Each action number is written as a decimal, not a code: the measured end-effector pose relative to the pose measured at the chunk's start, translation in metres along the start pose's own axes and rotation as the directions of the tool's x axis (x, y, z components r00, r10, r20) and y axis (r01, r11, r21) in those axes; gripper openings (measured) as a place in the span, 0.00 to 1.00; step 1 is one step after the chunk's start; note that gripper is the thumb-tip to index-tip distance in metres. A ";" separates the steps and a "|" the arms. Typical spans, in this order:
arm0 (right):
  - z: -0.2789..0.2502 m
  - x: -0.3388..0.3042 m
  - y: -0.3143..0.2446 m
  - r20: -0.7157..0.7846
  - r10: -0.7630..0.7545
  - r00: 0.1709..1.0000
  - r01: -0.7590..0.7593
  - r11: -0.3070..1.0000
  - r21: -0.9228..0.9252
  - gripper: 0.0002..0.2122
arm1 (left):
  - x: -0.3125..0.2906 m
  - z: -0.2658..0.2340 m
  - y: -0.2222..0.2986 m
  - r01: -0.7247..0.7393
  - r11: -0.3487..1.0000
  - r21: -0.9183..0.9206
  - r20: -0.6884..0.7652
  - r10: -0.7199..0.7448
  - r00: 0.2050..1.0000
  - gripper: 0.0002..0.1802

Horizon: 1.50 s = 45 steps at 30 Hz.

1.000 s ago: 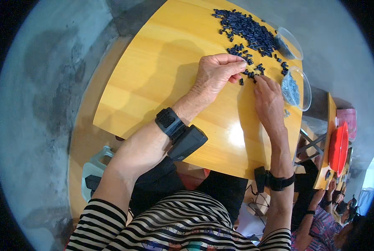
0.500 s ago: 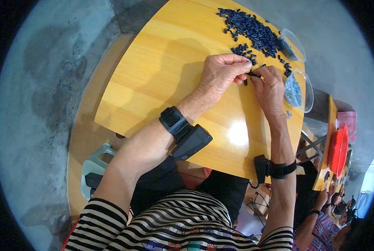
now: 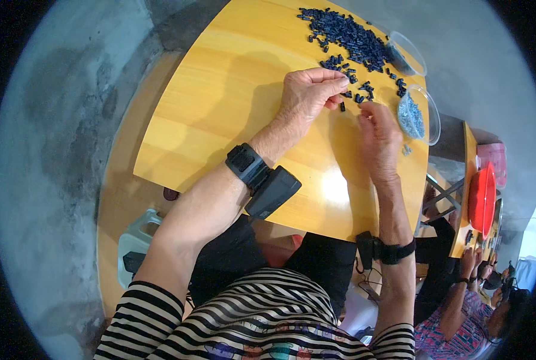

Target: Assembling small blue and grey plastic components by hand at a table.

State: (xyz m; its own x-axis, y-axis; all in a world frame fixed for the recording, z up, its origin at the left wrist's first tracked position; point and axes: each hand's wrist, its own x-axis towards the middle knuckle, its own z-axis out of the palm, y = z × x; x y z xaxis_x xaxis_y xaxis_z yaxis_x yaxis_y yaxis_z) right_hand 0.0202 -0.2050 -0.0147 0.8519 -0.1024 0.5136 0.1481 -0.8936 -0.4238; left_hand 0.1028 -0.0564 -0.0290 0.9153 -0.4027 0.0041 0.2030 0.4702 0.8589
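Observation:
My left hand (image 3: 313, 96) is over the far part of the yellow table, thumb and fingertips pinched together. Whatever lies between them is too small to make out. Small dark cylindrical pieces (image 3: 359, 98) lie scattered just past the fingertips. To the right, my right hand (image 3: 380, 141) is above the table with its fingers curled and smeared by motion. It is nearest to a clear round tub (image 3: 431, 117) of small shiny bluish-silver parts (image 3: 410, 117). Farther off spreads a large heap of dark pieces (image 3: 349, 37).
A second clear tub (image 3: 416, 49) with dark contents is at the table's far right edge. Beyond the yellow table (image 3: 220, 120), another table holds a red basin (image 3: 482, 201), and a person (image 3: 454, 318) sits there. A pale green stool (image 3: 137, 240) stands at lower left.
My right hand has drawn apart from the left and moved slightly nearer to me. My left hand keeps its pinch. The whole view has shifted a little.

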 end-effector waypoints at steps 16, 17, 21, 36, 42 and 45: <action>-0.036 0.005 0.030 0.016 0.054 0.998 -0.048 0.964 -0.262 0.07 | -0.002 -0.001 0.000 0.010 0.996 0.092 0.044 -0.014 0.999 0.12; -0.032 0.007 0.032 0.058 0.023 0.998 -0.003 0.944 -0.330 0.08 | -0.002 0.000 0.000 0.008 0.996 0.092 0.044 -0.012 0.999 0.12; -0.019 0.015 0.043 0.122 0.026 0.992 0.015 0.945 -0.327 0.05 | -0.002 0.003 -0.004 0.064 0.985 0.159 0.100 -0.080 0.992 0.12; -0.040 0.001 0.001 0.262 0.448 0.855 -0.519 0.722 0.457 0.06 | 0.000 0.005 -0.011 0.000 0.927 0.376 0.122 -0.049 0.991 0.12; -0.044 -0.030 -0.012 0.467 0.477 0.745 -0.580 0.117 0.806 0.09 | 0.002 0.009 -0.008 -0.096 0.935 0.340 0.170 0.039 0.985 0.11; -0.044 -0.041 -0.016 0.474 0.495 0.728 -0.531 -0.030 0.847 0.08 | -0.003 0.012 -0.006 -0.059 0.942 0.329 0.215 -0.014 0.976 0.11</action>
State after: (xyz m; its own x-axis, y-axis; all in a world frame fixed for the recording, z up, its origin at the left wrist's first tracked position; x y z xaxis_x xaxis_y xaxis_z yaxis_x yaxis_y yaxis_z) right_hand -0.0386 -0.2058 0.0037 0.9318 -0.3095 -0.1898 -0.0318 0.4511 -0.8919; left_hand 0.0947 -0.0676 -0.0280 0.8161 -0.5688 0.1025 0.0223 0.2083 0.9778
